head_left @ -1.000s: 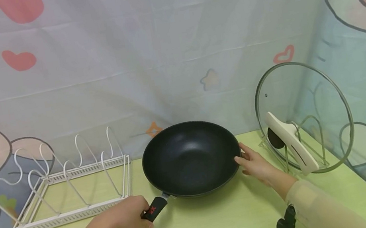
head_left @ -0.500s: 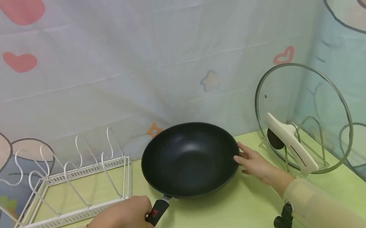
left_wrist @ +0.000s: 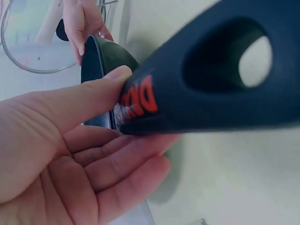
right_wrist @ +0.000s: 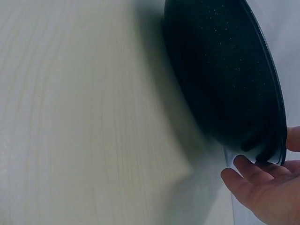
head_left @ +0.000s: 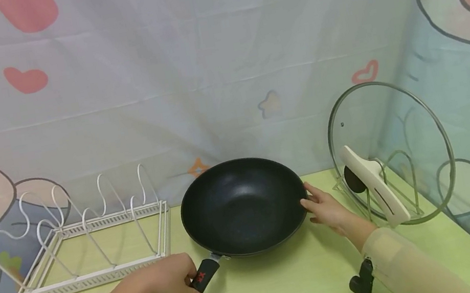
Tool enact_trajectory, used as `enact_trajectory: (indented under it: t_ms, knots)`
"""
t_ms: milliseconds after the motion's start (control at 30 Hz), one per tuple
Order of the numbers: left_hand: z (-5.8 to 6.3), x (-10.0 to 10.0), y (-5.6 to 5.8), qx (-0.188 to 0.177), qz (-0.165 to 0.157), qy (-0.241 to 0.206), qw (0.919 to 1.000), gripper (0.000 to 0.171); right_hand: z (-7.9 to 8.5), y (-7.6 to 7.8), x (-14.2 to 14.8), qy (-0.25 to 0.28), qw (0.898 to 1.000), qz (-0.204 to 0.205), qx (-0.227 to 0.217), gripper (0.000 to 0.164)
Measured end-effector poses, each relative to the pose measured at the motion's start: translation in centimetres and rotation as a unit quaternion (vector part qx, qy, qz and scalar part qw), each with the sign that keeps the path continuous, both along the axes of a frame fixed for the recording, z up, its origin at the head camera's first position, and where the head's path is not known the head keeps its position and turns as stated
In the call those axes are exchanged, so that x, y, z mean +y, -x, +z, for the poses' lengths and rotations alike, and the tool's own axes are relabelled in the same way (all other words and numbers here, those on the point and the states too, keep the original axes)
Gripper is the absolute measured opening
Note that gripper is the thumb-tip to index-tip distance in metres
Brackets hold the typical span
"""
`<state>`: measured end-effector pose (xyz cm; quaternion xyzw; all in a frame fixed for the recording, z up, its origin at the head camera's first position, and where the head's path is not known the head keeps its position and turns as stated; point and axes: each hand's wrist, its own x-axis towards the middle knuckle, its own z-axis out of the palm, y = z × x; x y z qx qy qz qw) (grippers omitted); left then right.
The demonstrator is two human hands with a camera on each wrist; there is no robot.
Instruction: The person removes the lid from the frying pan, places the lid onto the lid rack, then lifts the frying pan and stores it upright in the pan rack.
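Observation:
A black wok (head_left: 245, 207) sits in the middle of the head view, its dark inside facing up and toward me. My left hand (head_left: 160, 283) holds its long black handle (head_left: 205, 273), which carries red lettering. In the left wrist view, the thumb lies on one side of the handle and the fingers on the other. On the wok's far right, my right hand (head_left: 330, 211) pinches the rim, thumb on the inner side. From the right wrist view, fingers (right_wrist: 253, 171) reach under the wok's outer wall, and a shadow falls on the tabletop below it.
A white wire rack (head_left: 89, 279) with curved loops stands left of the wok. At the right, a large glass lid (head_left: 383, 111) leans upright in a small wire stand (head_left: 413, 179), with a white-handled piece (head_left: 374, 183) before it. A patterned cloth (head_left: 221, 66) hangs behind the table.
The wok has shifted slightly left and toward me, with both hands moving along on it. More of its handle's end has slipped below the head view's edge. Both grips look the same.

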<state>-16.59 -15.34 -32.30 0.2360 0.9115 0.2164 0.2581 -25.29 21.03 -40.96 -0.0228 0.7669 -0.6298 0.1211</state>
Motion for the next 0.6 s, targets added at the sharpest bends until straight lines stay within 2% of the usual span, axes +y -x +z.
enact_trajectory:
  t_ms: [167, 400, 600]
  knots:
    - [-0.3, -0.4, -0.2, -0.012, -0.006, -0.032, 0.9994, 0.027, 0.1, 0.2, -0.1, 0.003, 1.0, -0.001, 0.0, 0.063]
    - [-1.4, -0.8, -0.6, -0.022, -0.003, -0.097, 0.995, 0.018, 0.1, 0.7, -0.6, 0.012, 1.0, -0.01, 0.0, 0.061]
    - [-2.4, -0.6, -0.9, -0.003, 0.001, -0.128, 0.9917, 0.016, 0.0, 1.2, -0.6, 0.006, 1.0, -0.019, -0.001, 0.06]
